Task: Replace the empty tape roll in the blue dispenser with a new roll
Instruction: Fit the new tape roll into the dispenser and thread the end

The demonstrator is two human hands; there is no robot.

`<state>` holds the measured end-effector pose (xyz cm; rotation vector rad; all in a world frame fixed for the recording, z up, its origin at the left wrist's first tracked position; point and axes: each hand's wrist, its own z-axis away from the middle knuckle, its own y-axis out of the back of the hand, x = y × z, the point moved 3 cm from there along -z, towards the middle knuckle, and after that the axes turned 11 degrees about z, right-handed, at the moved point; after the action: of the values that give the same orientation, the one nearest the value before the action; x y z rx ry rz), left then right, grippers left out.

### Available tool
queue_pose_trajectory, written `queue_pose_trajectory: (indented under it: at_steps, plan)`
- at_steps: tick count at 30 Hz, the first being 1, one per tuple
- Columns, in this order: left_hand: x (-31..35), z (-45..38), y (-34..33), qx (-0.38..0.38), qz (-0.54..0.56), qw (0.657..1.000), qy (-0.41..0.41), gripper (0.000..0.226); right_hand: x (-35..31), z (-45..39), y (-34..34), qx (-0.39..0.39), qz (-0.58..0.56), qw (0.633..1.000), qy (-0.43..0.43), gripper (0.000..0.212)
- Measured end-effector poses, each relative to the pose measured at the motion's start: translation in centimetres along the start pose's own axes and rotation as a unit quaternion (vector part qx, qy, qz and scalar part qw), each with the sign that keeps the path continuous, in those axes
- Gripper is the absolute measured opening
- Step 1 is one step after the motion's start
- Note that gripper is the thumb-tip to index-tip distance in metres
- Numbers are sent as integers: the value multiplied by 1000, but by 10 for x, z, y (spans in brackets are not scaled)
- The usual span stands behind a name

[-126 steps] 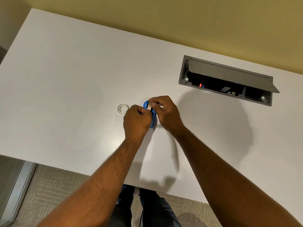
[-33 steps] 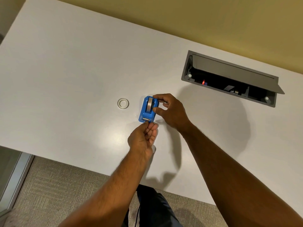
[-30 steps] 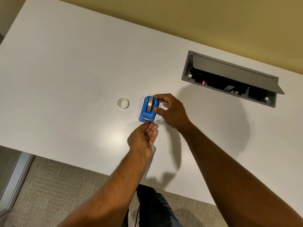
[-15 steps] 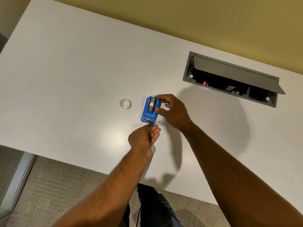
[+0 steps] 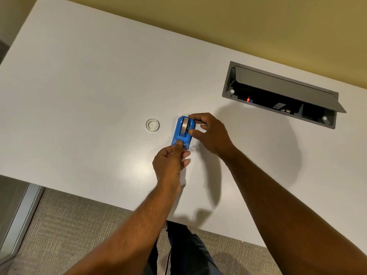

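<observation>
While our right hand (image 5: pixel 210 133) pinches the dispenser (image 5: pixel 182 133) steady, our left hand (image 5: pixel 170 162), its grip pressed together just below, draws tape over the cutter.

glossy blue plastic dispenser (image 5: pixel 183 132); smooth, perhaps laminate table (image 5: pixel 89 86).

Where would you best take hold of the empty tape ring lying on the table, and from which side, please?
Take the empty tape ring by its thin rim, coming down from above with one fingertip in the open centre and the thumb outside. It lies flat on the white table, so its sides offer little height. It sits clear of the blue dispenser, so any side looks free.
</observation>
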<state>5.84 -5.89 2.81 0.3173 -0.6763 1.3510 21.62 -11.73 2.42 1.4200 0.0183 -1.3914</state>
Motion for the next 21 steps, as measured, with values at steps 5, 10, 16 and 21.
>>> queue_pose_trajectory:
  at_steps: [5,10,16,21]
  plan:
    - [2,-3,2,-2,-5,1000,-9,24,0,0,0,-1,1,1000,-2,43]
    - [1,-3,4,2,7,1000,-13,15,0,0,0,-4,-3,1000,-7,43]
    - [-1,-4,4,16,23,999,-20,10,0,0,0,-4,-1,1000,-9,42]
    - [-1,-2,5,12,50,998,-24,10,0,-1,-1,-6,-5,1000,-10,41]
